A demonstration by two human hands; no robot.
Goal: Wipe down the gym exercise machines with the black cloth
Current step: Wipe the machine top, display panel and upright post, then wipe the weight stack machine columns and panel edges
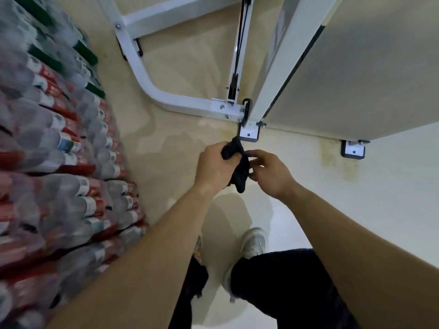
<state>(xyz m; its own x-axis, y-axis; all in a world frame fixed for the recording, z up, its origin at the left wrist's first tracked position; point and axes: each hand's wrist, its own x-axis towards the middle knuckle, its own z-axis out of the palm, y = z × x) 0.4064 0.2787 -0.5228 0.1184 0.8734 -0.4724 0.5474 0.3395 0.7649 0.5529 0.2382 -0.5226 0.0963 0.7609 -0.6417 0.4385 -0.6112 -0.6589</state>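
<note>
Black cloth [237,167]: bunched up and held in the air between my two hands, above the floor [178,148] and just short of the machine's nearest foot plate [248,134]; its tail hangs down between my wrists.
Left hand [213,167]: fingers curled round the upper bunch of the cloth, gripping it.
Right hand [270,174]: thumb and fingertips pinching the cloth's side edge.
Hidden or unclear: my hands cover much of the cloth, so I cannot tell how it is folded; my left forearm hides most of my left shoe; the machine's top is cut off by the frame edge; the bottle labels are too blurred to read.
Machine frame [142,74]: white tube, bent at the corner and bolted to an upright post beside a pale flat panel [356,79]; a black cable [241,43] runs down to a pulley near the post.
Left side: shrink-wrapped bottle packs [59,162] stacked high, close beside my left arm.
Below: my right shoe [253,243] and dark trousers [285,281] on the pale floor.
Counts: one cloth, two hands on it, two foot plates in view, the second [353,151] under the panel; the bottles are too blurred to count.
</note>
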